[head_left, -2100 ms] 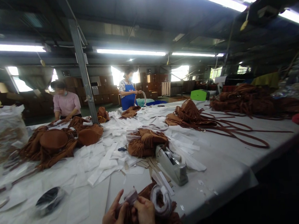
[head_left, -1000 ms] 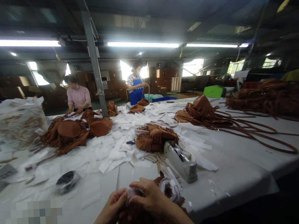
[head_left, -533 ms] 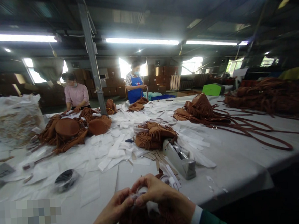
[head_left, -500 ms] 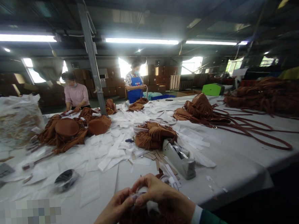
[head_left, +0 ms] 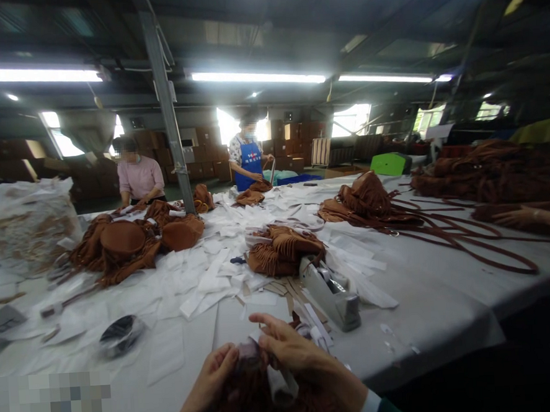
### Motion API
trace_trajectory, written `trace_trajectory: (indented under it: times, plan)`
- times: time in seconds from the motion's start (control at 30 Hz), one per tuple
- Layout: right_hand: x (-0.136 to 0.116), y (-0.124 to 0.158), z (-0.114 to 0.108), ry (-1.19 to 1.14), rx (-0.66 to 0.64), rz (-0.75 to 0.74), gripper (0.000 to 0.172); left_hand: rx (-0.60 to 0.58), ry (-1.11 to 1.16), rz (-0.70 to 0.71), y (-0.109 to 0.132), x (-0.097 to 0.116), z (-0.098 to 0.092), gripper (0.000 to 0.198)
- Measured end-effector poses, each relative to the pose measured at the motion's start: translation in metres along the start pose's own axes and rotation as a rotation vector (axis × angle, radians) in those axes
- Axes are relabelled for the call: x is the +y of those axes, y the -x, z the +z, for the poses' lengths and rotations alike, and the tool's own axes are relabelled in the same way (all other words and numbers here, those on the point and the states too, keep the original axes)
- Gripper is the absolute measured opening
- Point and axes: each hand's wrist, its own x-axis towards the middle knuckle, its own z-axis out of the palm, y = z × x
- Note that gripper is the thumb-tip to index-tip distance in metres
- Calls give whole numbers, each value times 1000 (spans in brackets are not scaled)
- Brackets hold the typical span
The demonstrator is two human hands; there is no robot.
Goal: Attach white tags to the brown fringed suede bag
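Observation:
A brown fringed bag (head_left: 281, 411) lies at the table's near edge under both my hands, partly cut off by the frame. My left hand (head_left: 217, 368) pinches the left end of a piece of white wrapping (head_left: 249, 352) on the bag's upper part. At the other end, my right hand (head_left: 288, 348) has its thumb and fingers closed on the wrapping, index finger raised. Between the hands and wrist hangs a rolled white piece (head_left: 282, 386). A grey tape dispenser (head_left: 331, 296) stands just beyond my right hand.
Another fringed bag (head_left: 282, 249) lies behind the dispenser, among white paper sheets (head_left: 214, 275). More brown bags (head_left: 123, 237) are left, with long straps (head_left: 473, 243) at right. A black roll (head_left: 122, 333) sits left. A co-worker's hand (head_left: 515, 216) reaches in; two people stand across the table.
My hands have moved slightly apart, showing more of the white wrapping between them, and my right index finger has lifted. A co-worker's hand has come in at the right edge.

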Motion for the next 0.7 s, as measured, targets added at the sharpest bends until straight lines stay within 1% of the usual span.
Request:
trace_trajectory:
  times: [0.1,0.13,0.23,0.3,0.37,0.47,0.5,0.57,0.63,0.7]
  plan:
    - [2,3,1,98,73,-75,55,52,143,-31,-3,3,-1,51]
    - [3,5,3,125,102,-97,53,67,179,-37,-4,5,-2,55]
    - [4,8,11,111,169,-126,32,173,250,-69,-6,10,-3,61]
    - [4,10,18,72,214,-138,26,238,274,-78,-7,10,-3,61]
    - [2,11,23,115,278,-174,27,212,266,-77,-7,9,-2,60]
    - [-4,10,27,381,381,-267,39,123,220,-59,-5,7,1,60]
    - [-6,8,27,496,384,-295,42,106,207,-56,-3,6,2,59]
    - [-9,5,25,720,315,-340,42,93,184,-58,-1,6,4,56]
    - [-8,2,23,869,216,-366,35,64,164,-81,1,7,4,51]
    - [-6,2,22,936,148,-378,27,30,170,-108,3,9,4,49]
